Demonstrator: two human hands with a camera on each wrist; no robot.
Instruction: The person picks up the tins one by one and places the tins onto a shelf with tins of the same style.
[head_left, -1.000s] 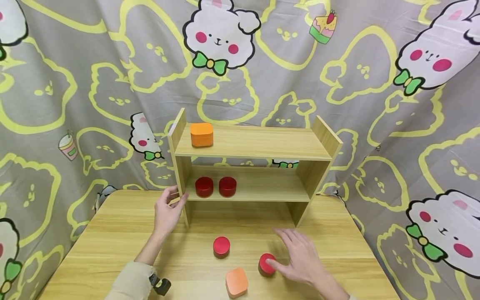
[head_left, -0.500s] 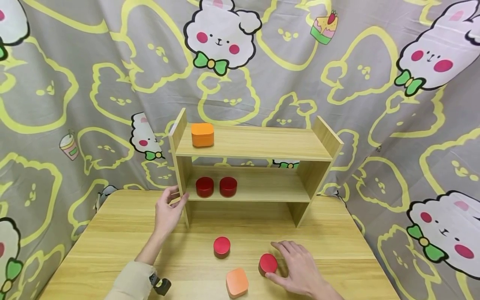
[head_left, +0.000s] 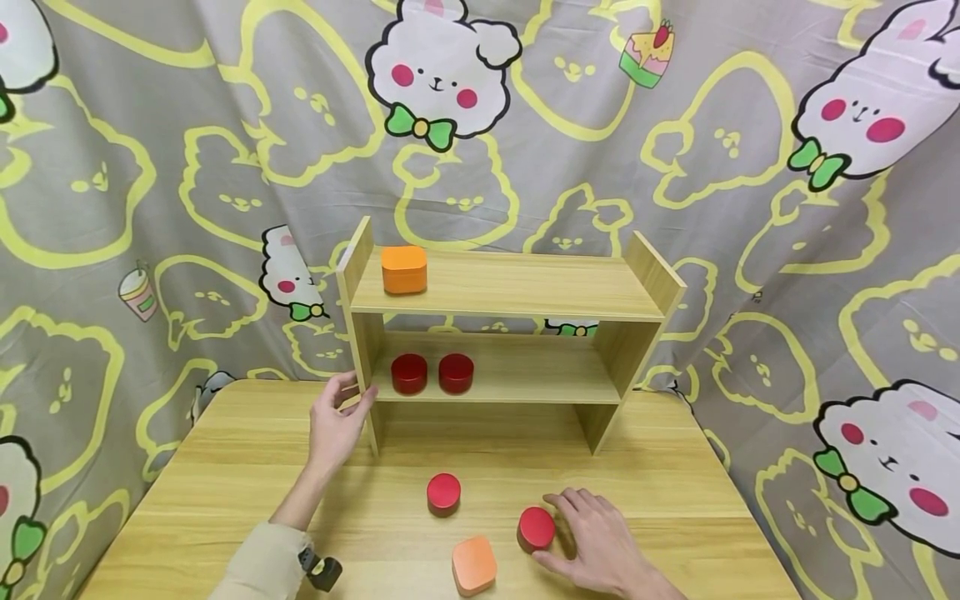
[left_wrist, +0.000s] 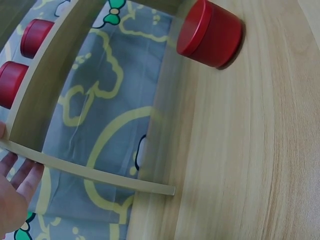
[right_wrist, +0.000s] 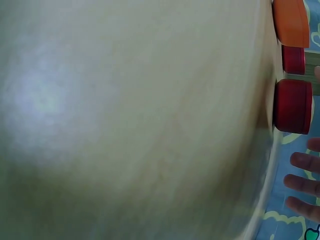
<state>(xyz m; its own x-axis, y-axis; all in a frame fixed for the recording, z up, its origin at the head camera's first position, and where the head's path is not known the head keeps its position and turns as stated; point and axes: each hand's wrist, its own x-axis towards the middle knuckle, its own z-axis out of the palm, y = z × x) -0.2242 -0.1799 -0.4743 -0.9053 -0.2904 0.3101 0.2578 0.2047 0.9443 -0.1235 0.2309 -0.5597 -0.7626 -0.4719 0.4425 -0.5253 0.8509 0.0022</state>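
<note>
My left hand (head_left: 337, 423) grips the left side panel of a small wooden shelf (head_left: 495, 287), thumb at the front edge and fingers on the outer face. On the table, my right hand (head_left: 600, 537) curves loosely around the right side of a round red lidded tin (head_left: 536, 527), thumb and fingers spread with a gap to it. The right wrist view shows this red tin (right_wrist: 292, 106) beside spread fingers (right_wrist: 302, 185). Another round red tin (head_left: 443, 494) stands farther left, and a rounded-square orange tin (head_left: 473, 566) sits nearer the front.
Two dark red round tins, a left one (head_left: 408, 374) and a right one (head_left: 456, 373), stand on the middle board. An orange tin (head_left: 404, 269) occupies the top board's left end. A patterned curtain (head_left: 570, 167) hangs behind the wooden table (head_left: 225, 450).
My right hand has drawn slightly back toward the front of the table, its thumb no longer overlapping the red tin. The left hand keeps its place on the shelf.
</note>
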